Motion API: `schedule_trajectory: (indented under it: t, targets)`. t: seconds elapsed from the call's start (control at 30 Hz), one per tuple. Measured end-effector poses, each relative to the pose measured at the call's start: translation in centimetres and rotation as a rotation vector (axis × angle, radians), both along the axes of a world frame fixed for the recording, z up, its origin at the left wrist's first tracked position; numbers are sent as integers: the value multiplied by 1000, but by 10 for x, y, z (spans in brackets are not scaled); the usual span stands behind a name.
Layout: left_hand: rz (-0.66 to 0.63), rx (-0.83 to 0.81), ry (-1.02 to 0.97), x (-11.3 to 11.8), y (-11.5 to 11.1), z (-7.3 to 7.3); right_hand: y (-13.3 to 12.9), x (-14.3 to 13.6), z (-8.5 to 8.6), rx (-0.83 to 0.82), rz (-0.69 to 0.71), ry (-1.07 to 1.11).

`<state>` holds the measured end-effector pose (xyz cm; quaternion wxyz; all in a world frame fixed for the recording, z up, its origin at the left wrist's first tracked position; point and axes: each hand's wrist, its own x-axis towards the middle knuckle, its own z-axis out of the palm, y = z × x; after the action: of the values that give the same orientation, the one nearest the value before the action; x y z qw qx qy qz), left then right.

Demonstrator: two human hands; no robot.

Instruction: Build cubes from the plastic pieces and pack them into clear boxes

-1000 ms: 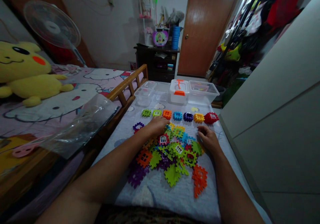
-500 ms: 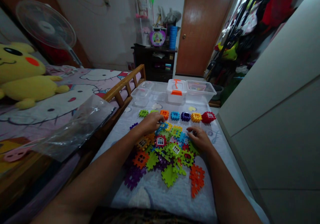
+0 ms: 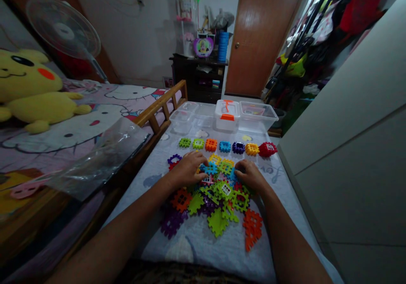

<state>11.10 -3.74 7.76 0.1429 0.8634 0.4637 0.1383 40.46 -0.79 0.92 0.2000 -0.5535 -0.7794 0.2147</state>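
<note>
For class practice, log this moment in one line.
left hand: at interlocking tiles | right hand: at tiles' right side | beyond: row of assembled blocks, clear plastic boxes

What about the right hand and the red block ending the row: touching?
Apart: the head view shows cloth between the right hand and the red block.

left hand (image 3: 189,168): over pile, fingers curled at blue piece (image 3: 209,168); grip unclear
right hand (image 3: 250,174): at pile's right side, fingertips by second blue piece (image 3: 232,174)
pile (image 3: 216,223): mixed-colour toothed plastic pieces, overlapping, on pale blue cloth (image 3: 180,250)
row (image 3: 225,146): small toothed blocks beyond pile, red one (image 3: 267,149) rightmost
containers (image 3: 227,122): clear plastic, beyond row; one with orange latch
bed (image 3: 104,91): left, yellow plush (image 3: 38,100) on it
</note>
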Motion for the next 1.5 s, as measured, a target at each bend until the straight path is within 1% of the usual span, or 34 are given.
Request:
schedule_trajectory:
  t: [0.07,0.17,0.3,0.43,0.53,0.63,0.73,0.93,1.0,1.13,1.2,1.37,1.5]
  targets:
    - [13,-6,-3,2,3,0,-1,-1,2,-23,-4,11]
    - [15,-25,21,9,7,-4,-6,-6,8,-47,-26,-18]
    - [52,-44,50,17,8,-10,-14,-16,15,-21,-44,-180]
    - [67,-37,70,19,8,-14,-19,-24,18,15,-47,-296]
    - [56,-13,65,19,9,-17,-21,-27,18,35,-65,-321]
    - [51,12,40,18,10,-18,-21,-28,17,55,-79,-297]
    - [51,25,10,19,9,-18,-20,-26,16,89,-68,-236]
    - [39,52,-47,17,5,-21,-16,-18,16,154,15,-99]
    - [28,64,-59,17,4,-22,-15,-14,16,169,4,-71]
    - [31,62,-71,19,2,-19,-13,-8,17,192,-62,-35]
    - [39,45,-66,22,1,-17,-13,-5,18,181,-74,-56]
    - [21,7,-34,30,-1,-13,-19,2,17,94,-70,-196]
    - [14,-14,-16,32,-2,-13,-22,9,18,96,-139,-258]
